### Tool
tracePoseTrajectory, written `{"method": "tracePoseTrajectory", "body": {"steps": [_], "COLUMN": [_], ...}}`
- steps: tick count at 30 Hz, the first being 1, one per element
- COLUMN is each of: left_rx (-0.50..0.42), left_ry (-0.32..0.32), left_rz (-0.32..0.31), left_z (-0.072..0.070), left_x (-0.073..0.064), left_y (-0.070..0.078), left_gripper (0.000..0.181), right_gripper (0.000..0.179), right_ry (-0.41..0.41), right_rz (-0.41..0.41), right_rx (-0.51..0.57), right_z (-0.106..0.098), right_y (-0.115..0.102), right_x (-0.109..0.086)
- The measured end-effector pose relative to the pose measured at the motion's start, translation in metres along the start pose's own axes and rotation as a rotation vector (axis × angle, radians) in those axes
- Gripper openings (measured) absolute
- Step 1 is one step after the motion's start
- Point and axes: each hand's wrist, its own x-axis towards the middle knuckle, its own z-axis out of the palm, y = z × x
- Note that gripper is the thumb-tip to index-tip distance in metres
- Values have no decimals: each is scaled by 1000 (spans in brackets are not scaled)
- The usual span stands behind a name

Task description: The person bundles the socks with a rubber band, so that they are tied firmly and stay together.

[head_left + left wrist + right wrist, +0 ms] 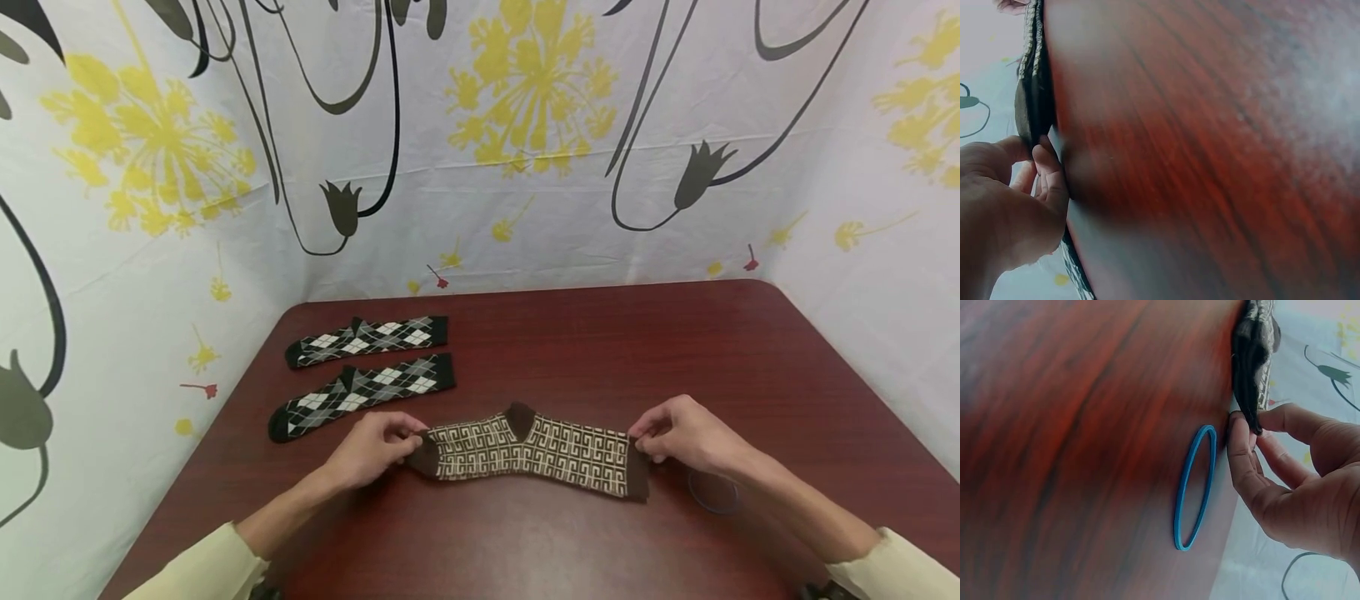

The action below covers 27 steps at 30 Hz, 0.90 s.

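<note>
A brown sock with a cream geometric pattern (525, 450) stretches sideways between the two hands, its dark heel pointing away from the person. The left hand (375, 450) pinches the toe end between thumb and fingers. At the opposite end, the right hand (690, 433) pinches a corner of the brown cuff. In the left wrist view the left hand (1016, 200) grips the dark toe edge. The right wrist view has the right hand (1297, 469) holding the cuff, with a blue rubber band (1180, 500) lying on the table close by.
Two black, grey and white argyle socks, a farther one (375, 340) and a nearer one (367, 393), lie flat at the left of the dark red wooden table (600, 350). Patterned white cloth (480, 225) hangs behind the table and along both sides.
</note>
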Motion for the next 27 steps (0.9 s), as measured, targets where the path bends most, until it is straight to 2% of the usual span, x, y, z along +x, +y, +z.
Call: {"method": "tracePoseTrajectory", "body": {"steps": [11,27], "left_rx": [-93,-170], "left_ry": [28,27], "left_rz": [0,-12], "left_z": [1,0], "left_x": [-5,-7], "left_y": [4,5], "left_gripper": [21,21], "right_gripper": [13,12], "right_ry": [18,44], "right_rz": [18,24], "right_rx": [-7,-34], "right_z": [-1,-4], "right_y": [0,0], "right_x": [0,-1]}}
